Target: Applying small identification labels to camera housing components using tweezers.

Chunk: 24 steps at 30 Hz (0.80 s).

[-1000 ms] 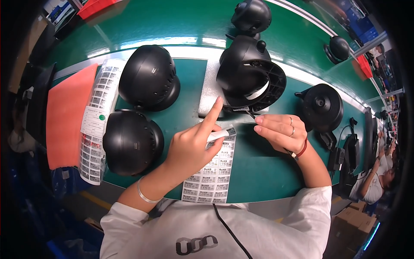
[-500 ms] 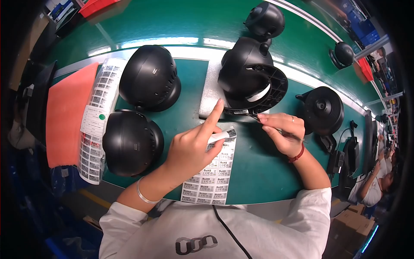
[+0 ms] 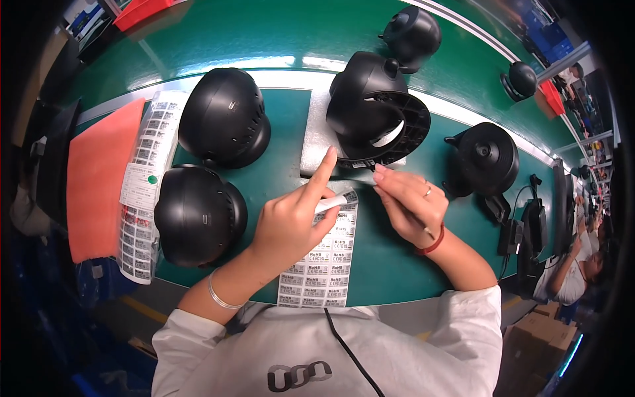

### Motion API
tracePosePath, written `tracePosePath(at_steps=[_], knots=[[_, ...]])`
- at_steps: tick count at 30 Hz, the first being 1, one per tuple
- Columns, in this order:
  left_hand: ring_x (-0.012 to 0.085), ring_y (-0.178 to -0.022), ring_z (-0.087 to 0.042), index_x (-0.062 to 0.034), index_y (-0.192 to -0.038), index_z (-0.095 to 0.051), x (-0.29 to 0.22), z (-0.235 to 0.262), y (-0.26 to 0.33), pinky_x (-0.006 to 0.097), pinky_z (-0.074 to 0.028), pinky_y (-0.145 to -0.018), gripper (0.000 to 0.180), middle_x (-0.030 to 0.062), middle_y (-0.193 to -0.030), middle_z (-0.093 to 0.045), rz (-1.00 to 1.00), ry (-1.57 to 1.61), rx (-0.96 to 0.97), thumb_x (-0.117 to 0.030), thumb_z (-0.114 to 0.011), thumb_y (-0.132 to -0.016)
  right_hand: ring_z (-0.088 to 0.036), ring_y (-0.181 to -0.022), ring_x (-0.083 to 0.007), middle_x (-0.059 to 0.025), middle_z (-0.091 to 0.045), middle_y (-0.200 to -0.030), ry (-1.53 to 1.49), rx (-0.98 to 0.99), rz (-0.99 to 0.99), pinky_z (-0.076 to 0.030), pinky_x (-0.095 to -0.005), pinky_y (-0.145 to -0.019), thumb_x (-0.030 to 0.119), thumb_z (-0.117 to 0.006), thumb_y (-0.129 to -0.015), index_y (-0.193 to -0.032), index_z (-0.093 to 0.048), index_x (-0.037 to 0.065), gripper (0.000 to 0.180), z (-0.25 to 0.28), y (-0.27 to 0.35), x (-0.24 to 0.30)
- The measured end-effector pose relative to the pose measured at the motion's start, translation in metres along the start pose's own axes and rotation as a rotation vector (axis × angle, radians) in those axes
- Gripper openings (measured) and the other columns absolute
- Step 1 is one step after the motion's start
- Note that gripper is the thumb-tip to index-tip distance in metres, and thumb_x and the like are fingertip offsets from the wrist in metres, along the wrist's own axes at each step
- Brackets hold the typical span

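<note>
A black round-bodied device lies tipped on a white foam pad, its ribbed, ring-shaped base turned toward me. A small label sits on the near rim of that base. My left hand grips the curled top of a label sheet, its index finger stretched up to the near-left edge of the base. Close to the label, my right hand pinches a thin dark tool that looks like tweezers. Its tip meets the rim, and the fingers cover most of it.
Two similar black devices stand left, beside a long label sheet and an orange sheet. Another device lies right, near a black power adapter. More devices sit on the green surface beyond.
My right hand has moved left and slightly up along the base rim with the tool. The left hand keeps its hold, and the whole view has shifted slightly.
</note>
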State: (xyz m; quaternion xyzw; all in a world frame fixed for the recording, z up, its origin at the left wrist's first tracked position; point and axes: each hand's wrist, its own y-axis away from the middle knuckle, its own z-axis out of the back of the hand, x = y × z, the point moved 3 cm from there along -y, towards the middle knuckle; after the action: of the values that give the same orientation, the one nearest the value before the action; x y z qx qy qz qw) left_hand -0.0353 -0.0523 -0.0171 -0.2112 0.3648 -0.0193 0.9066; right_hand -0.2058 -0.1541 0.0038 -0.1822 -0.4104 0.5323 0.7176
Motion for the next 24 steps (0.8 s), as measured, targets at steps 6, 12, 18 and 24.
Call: tracePosePath(at_steps=[6, 12, 18, 24], knots=[[0.0240, -0.062, -0.066, -0.0083, -0.147, -0.038, 0.000, -0.001, 0.000, 0.034, -0.054, -0.057, 0.078, 0.0037, -0.078, -0.068, 0.011, 0.040, -0.002, -0.007, -0.072, -0.076, -0.070, -0.082, -0.0263, -0.0167, -0.071, -0.095, -0.088, -0.004, -0.097, -0.056, -0.0324, -0.076, -0.007, -0.074, -0.070, -0.095, -0.070, -0.004, 0.025, 0.011, -0.004, 0.011], [0.0316, -0.071, -0.069, -0.0065, -0.154, -0.009, 0.010, -0.009, 0.008, 0.040, -0.055, -0.068, 0.100, 0.0078, -0.090, -0.072, 0.151, 0.257, 0.092, -0.015, -0.073, -0.078, -0.056, -0.070, -0.0159, -0.0098, -0.056, -0.070, -0.199, -0.112, -0.413, -0.046, -0.0286, -0.066, -0.003, -0.048, -0.079, -0.105, -0.059, -0.003, 0.028, 0.063, -0.055, 0.000], [0.0322, -0.075, -0.069, -0.0057, -0.153, -0.015, 0.015, -0.013, 0.003, 0.039, -0.055, -0.073, 0.094, 0.0097, -0.095, -0.072, 0.235, 0.300, 0.203, -0.019, -0.073, -0.079, -0.055, -0.058, -0.0328, -0.0144, -0.058, -0.064, 0.405, 0.586, -0.121, -0.040, -0.0387, -0.053, 0.020, -0.077, -0.074, -0.096, -0.063, 0.006, 0.030, 0.049, -0.125, -0.016], [0.0306, -0.078, -0.070, -0.0050, -0.152, -0.021, 0.015, -0.012, 0.005, 0.037, -0.054, -0.073, 0.090, 0.0101, -0.095, -0.072, 0.228, 0.271, 0.187, -0.019, -0.073, -0.080, -0.066, -0.070, -0.0331, -0.0110, -0.067, -0.072, 0.628, 0.443, 0.068, -0.052, -0.0426, -0.061, 0.022, -0.070, -0.077, -0.092, -0.065, 0.013, 0.018, 0.031, -0.159, -0.043]])
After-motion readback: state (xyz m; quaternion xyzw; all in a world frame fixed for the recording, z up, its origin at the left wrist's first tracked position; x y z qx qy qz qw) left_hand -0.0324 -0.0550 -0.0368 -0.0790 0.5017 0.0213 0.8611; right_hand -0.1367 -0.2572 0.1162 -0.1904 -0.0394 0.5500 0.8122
